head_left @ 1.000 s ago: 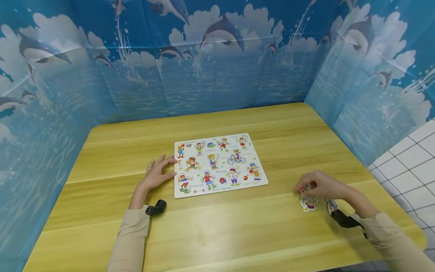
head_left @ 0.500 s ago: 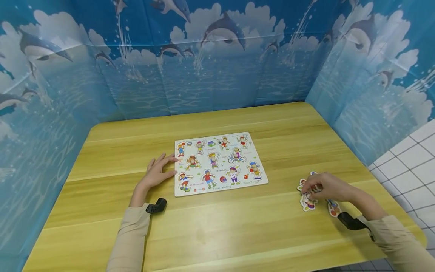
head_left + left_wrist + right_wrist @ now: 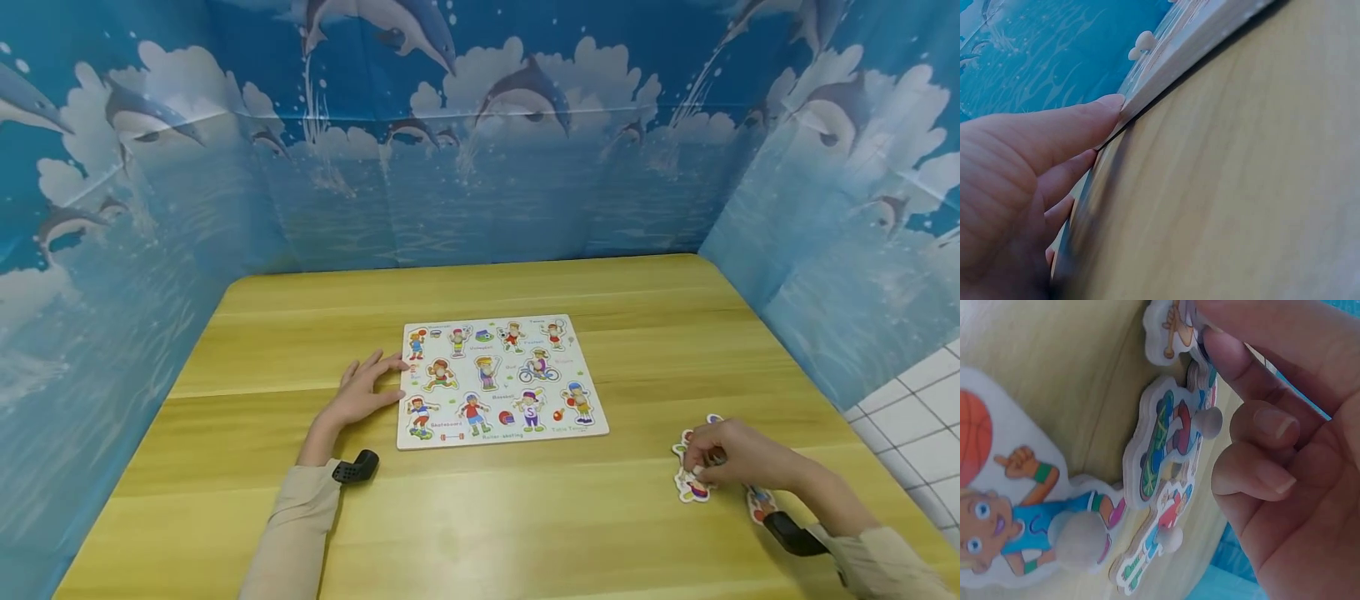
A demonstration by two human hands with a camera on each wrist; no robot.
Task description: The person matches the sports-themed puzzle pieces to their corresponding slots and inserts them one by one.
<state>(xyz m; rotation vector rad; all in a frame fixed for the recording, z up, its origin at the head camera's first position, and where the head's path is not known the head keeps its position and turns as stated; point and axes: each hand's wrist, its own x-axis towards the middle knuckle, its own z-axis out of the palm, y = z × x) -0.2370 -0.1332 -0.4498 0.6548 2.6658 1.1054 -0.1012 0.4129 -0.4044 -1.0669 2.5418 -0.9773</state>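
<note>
My left hand (image 3: 356, 396) rests on the table with thumb and fingers extended, fingertips at the left edge of a white wooden knob puzzle board (image 3: 577, 371) printed with sporting children. In the left wrist view, the thumb (image 3: 1079, 128) lies along the board's side. Over loose pieces at the right, my right hand (image 3: 742, 454) pinches a puzzle piece (image 3: 1169, 331) between thumb and index finger; its other fingers are curled. Below it in the right wrist view are a skateboard piece (image 3: 1157, 450), a roller-skating piece (image 3: 1163, 531) and a basketball player piece (image 3: 1029, 494), each with a pale knob.
The yellow wood-grain table (image 3: 480, 517) carries the board and pieces. Another loose piece (image 3: 759, 502) lies partly under the right wrist's black camera (image 3: 793, 533). A blue dolphin-print curtain (image 3: 480, 200) encloses the back and sides; white tiles (image 3: 911, 417) show beyond the right edge.
The head view has tilted, shifting the scene down and slightly right. My right hand has moved a little right over the pieces, uncovering more of them. My left hand stays at the board.
</note>
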